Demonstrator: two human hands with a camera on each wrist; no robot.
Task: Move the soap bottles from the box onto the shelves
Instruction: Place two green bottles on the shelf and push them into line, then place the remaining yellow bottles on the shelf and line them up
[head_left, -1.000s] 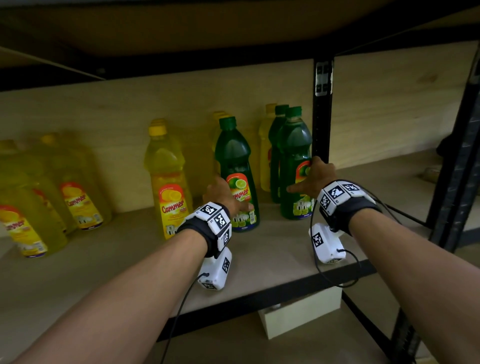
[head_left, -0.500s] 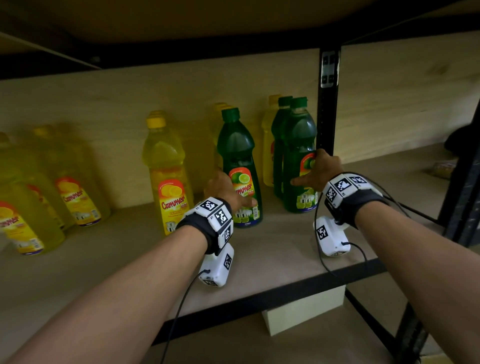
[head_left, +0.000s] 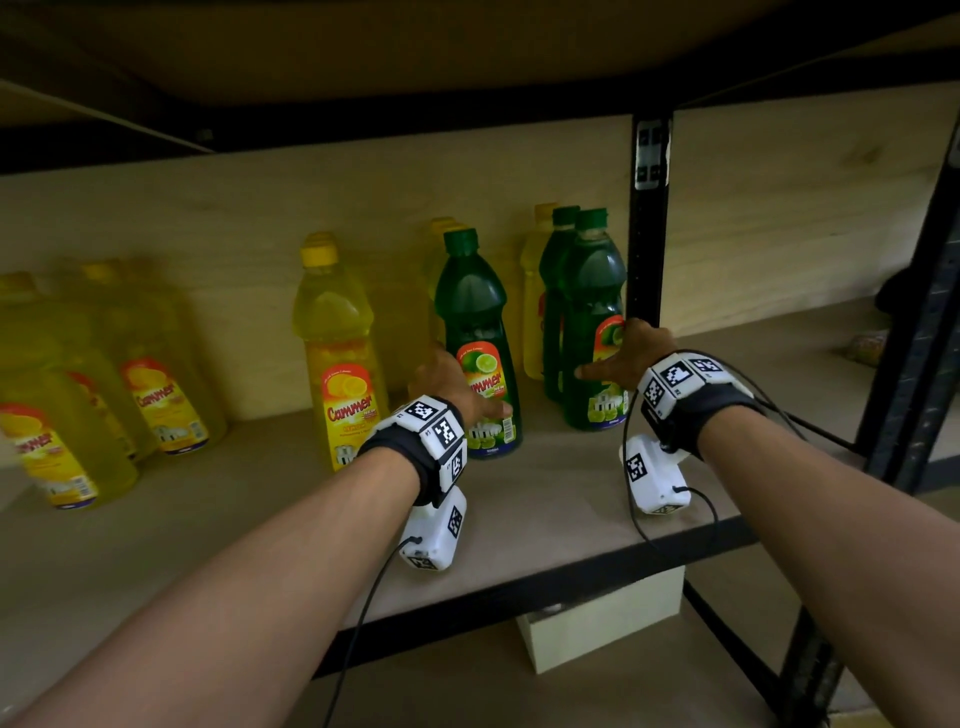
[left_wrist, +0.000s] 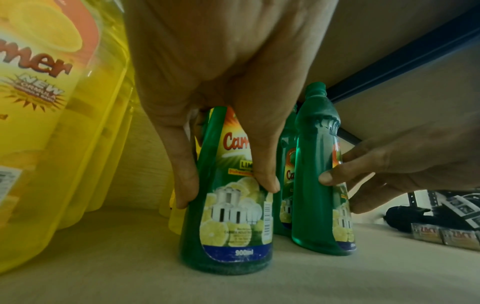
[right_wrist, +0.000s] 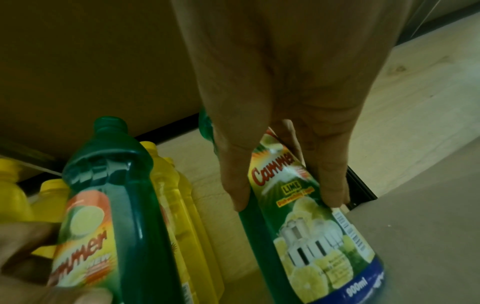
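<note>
**Two lime bottles set down, both hands on them**

My left hand (head_left: 447, 379) pinches the near green bottle (head_left: 480, 348) upright on the shelf (head_left: 545, 499); my right hand (head_left: 631, 356) grips the far-right green bottle (head_left: 592, 312) beside the post (head_left: 649, 234). Letting go carelessly could tip either one into the yellow bottle (head_left: 340, 353) on the left.

Bottles (head_left: 478, 343) upright on shelf (head_left: 545, 499), more behind, others left.

2 green lime soap bottles upright on wooden shelf (head_left: 545, 483): left one (head_left: 480, 358) gripped low by left hand (head_left: 441, 382), right one (head_left: 592, 322) by right hand (head_left: 631, 356), beside black upright post (head_left: 647, 218). Yellow bottles (head_left: 340, 353) to left, upright.
</note>
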